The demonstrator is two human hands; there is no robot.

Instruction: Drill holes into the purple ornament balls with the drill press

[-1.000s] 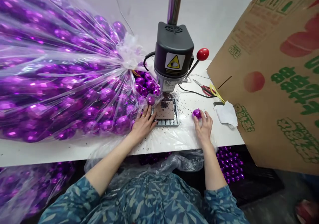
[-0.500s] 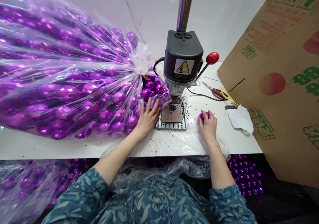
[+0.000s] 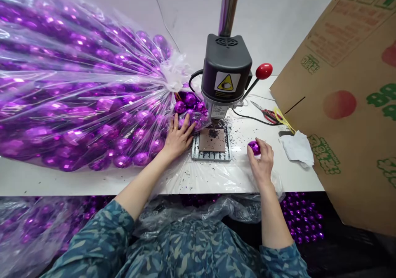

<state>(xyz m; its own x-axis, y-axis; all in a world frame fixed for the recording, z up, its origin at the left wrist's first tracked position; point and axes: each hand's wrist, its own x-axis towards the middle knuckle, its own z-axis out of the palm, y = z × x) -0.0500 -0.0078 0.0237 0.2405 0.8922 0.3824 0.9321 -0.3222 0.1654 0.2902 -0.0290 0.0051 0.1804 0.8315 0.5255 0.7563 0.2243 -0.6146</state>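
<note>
My left hand [image 3: 177, 140] lies with fingers spread on the edge of a clear plastic bag [image 3: 123, 84] full of shiny purple balls. Just beyond its fingertips, loose purple balls [image 3: 189, 100] show at the bag's opening. On the right, my right hand [image 3: 261, 158] has its thumb and fingers around one faceted purple ball [image 3: 254, 147] at the white table. Between my hands stands a small drill press [image 3: 227, 67], with a brown board [image 3: 212, 140] on its slotted metal base. Dark shavings lie on the board.
A red-knobbed lever [image 3: 264, 71] sticks out from the press. Scissors [image 3: 269, 114], yellow ties and a white cloth [image 3: 297, 149] lie at the right, beside a large cardboard box [image 3: 340, 104]. More purple balls [image 3: 301, 220] are below the table edge.
My left hand has shifted slightly left and away from me over the bag. My right hand's fingers have moved off the top of the ball to its side, so more of it shows.
</note>
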